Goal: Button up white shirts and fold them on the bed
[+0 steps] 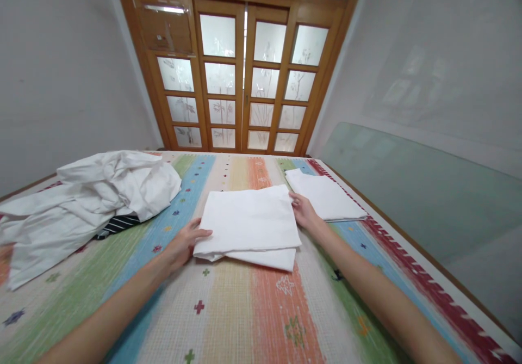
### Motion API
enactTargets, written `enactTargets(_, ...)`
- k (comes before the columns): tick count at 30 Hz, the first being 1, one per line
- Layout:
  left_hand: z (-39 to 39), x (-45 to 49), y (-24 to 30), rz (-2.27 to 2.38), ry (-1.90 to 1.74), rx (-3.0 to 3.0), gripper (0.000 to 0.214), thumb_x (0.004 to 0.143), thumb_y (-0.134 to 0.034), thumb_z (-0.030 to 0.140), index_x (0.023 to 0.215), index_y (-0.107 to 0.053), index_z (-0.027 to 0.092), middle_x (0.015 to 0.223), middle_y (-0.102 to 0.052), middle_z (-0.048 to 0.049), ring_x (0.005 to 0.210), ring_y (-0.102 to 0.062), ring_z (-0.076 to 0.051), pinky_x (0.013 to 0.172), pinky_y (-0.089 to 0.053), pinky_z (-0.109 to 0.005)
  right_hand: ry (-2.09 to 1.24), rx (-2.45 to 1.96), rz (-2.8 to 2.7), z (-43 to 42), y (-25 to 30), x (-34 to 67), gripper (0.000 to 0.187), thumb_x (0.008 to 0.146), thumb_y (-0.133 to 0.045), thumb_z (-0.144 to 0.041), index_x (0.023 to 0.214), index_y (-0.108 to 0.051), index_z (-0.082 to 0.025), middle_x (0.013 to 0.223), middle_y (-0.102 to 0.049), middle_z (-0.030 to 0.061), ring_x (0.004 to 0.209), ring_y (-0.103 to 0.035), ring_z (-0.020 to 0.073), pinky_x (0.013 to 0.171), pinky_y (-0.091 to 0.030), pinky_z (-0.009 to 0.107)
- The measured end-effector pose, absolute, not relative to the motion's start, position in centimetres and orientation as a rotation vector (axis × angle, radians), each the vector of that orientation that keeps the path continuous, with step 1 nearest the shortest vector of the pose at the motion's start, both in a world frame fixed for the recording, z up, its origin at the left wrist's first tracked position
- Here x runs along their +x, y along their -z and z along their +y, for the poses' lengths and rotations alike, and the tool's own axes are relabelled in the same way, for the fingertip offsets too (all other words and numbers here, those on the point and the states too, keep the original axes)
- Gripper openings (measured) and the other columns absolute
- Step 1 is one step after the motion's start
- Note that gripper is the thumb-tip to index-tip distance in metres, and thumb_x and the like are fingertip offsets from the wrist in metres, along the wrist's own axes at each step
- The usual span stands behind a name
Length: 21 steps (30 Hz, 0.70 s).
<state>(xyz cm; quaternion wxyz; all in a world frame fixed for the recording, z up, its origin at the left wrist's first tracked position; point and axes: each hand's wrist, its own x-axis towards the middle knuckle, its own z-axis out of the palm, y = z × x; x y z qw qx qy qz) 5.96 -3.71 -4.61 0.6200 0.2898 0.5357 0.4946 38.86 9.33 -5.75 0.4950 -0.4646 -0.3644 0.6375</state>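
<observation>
A folded white cloth garment (pixel 248 220) lies in the middle of the striped bedspread, one layer sticking out at its near edge. My left hand (pixel 188 243) grips its left edge, thumb on top and fingers underneath. At the far right corner, my right hand (pixel 302 210) pinches the cloth between thumb and fingers. Just beyond that hand rests a second folded white garment (pixel 328 195), flat on the bed. Whether the held garment is lifted clear of the bedspread I cannot tell.
Crumpled white clothes (pixel 118 184) are heaped on the left, with a black-and-white striped piece (pixel 119 224) showing beneath. The colourful striped bedspread (pixel 228 320) covers the surface. A pale green panel (pixel 424 190) lines the right wall. Wooden glass-paned doors (pixel 244 100) stand beyond the far edge.
</observation>
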Motion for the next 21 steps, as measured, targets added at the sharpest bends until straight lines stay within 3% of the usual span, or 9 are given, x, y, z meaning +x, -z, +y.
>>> enactTargets(4, -5.9, 6.5, 5.5, 1.317, -1.235, 0.581, 0.099, 0.059, -0.080, 0.010, 0.142, -0.029, 0.021, 0.119, -0.066, -0.0135, 0.084, -0.071, -0.021, 0.068, -0.058, -0.028, -1.681, -1.084, -0.804, 5.5, 6.0, 38.7, 0.011, 0.078, -0.057, -0.027, 0.086, -0.061, -0.020, 0.081, -0.072, 0.0086, 0.085, -0.070, 0.0237, 0.076, -0.058, 0.033)
enactTargets(6, -6.9, 6.7, 5.6, 1.261, -1.219, 0.629, 0.103, 0.055, -0.083, 0.009, 0.142, -0.030, 0.023, 0.122, -0.065, -0.0125, 0.091, -0.070, -0.023, 0.074, -0.058, -0.030, -1.754, -1.035, -0.867, 4.0, 5.6, 38.8, 0.023, 0.073, -0.061, -0.022, 0.096, -0.062, -0.019, 0.090, -0.073, 0.0079, 0.088, -0.070, 0.0234, 0.077, -0.057, 0.033)
enactTargets(9, -7.6, 7.2, 5.7, 1.151, -1.168, 0.707, 0.089, 0.051, -0.086, 0.011, 0.131, -0.048, 0.020, 0.122, -0.066, -0.0117, 0.107, -0.065, -0.026, 0.087, -0.055, -0.031, -1.785, -1.010, -0.969, 2.7, 4.9, 39.0, 0.048, 0.065, -0.067, -0.013, 0.111, -0.059, -0.022, 0.103, -0.073, 0.0042, 0.091, -0.070, 0.0218, 0.077, -0.056, 0.032)
enactTargets(12, -7.4, 7.8, 5.8, 1.110, -1.152, 0.749, 0.072, 0.050, -0.086, 0.014, 0.116, -0.059, 0.017, 0.117, -0.069, -0.0120, 0.111, -0.063, -0.028, 0.094, -0.053, -0.034, -1.803, -1.056, -1.044, 2.1, 4.6, 38.9, 0.055, 0.061, -0.071, -0.011, 0.113, -0.059, -0.024, 0.107, -0.072, 0.0040, 0.091, -0.070, 0.0221, 0.078, -0.056, 0.033)
enactTargets(17, -6.5, 8.8, 6.1, 1.159, -1.254, 0.690, 0.064, 0.053, -0.082, 0.007, 0.112, -0.059, 0.017, 0.106, -0.073, -0.0099, 0.099, -0.069, -0.025, 0.089, -0.057, -0.032, -1.796, -1.047, -1.081, 1.9, 5.1, 38.2, 0.054, 0.055, -0.075, -0.005, 0.105, -0.061, -0.020, 0.106, -0.072, 0.0073, 0.091, -0.069, 0.0234, 0.082, -0.055, 0.034)
enactTargets(21, -6.6, 8.5, 6.3, 1.164, -1.323, 0.675, 0.055, 0.061, -0.077, 0.006, 0.111, -0.056, 0.016, 0.104, -0.072, -0.0099, 0.093, -0.071, -0.022, 0.086, -0.058, -0.030, -1.701, -1.082, -1.066, 2.0, 5.9, 38.3, 0.056, 0.054, -0.077, -0.005, 0.104, -0.058, -0.021, 0.104, -0.071, 0.0056, 0.087, -0.069, 0.0219, 0.077, -0.056, 0.033)
